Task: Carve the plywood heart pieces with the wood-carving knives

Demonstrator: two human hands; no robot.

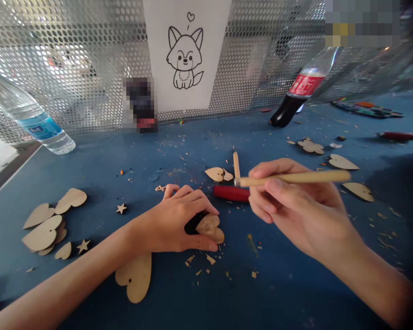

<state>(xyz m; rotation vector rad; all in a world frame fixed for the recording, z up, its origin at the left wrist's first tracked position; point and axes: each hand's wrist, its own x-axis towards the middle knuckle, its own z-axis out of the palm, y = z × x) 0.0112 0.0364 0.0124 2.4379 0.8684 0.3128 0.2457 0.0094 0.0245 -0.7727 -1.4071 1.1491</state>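
Observation:
My left hand is closed around a small wooden heart on the blue tabletop, its thumb and fingers gripping the edges. Marks are carved into the heart's face. In my right hand is a carving tool with a pale wooden handle, held nearly level above the table. Its metal collar points left; the blade is hard to make out. Just beyond the collar stands or lies another pale wooden handle. A red handle lies between my hands, partly hidden by the right one. Under my left wrist rests a larger wooden heart.
Wooden hearts and a small star lie at left. A water bottle and a cola bottle stand near a perforated metal screen. A fox drawing hangs there. Wood chips litter the table.

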